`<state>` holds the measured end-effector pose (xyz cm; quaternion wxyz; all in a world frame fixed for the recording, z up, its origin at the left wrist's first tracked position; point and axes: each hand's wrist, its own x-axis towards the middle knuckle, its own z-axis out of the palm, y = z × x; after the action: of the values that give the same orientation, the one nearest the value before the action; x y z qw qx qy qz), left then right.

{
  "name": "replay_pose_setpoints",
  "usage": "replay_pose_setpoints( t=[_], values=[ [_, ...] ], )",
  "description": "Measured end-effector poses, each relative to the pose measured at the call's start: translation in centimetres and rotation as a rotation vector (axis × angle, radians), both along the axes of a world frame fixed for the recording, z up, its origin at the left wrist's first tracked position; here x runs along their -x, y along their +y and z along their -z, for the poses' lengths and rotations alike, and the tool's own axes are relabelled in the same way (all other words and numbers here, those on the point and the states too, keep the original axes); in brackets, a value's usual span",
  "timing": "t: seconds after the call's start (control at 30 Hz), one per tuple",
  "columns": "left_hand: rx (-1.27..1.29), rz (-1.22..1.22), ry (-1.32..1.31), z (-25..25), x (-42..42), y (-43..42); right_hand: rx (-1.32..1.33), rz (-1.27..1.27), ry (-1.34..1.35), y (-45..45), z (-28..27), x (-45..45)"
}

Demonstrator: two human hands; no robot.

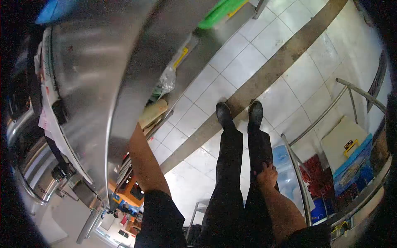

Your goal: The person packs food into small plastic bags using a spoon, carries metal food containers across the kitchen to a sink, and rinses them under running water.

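My left forearm reaches in under the edge of a stainless steel table. The tabletop hides my left hand, so its fingers and anything in them do not show. Closest to where the arm disappears is a beige rolled or rounded object on the lower level, with a clear plastic bag just beyond it. My right hand rests on my right trouser leg near the knee, its fingers apart and slightly bent, with nothing seen in it.
A metal tube frame stands on the right, beside a cream panel and blue plastic packaging. A green item and a yellow-handled item lie under the table. An orange object is at lower left. White tiles cover the floor.
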<state>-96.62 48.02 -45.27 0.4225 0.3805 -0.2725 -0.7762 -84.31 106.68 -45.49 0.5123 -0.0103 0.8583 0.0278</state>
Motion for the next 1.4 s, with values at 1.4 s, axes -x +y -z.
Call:
replay_pose_setpoints(
  t=[1.4],
  values=[
    [-0.097,0.352,-0.007,7.5,5.1,-4.5,0.863,-0.345,0.867,-43.0,17.5,30.2]
  ],
)
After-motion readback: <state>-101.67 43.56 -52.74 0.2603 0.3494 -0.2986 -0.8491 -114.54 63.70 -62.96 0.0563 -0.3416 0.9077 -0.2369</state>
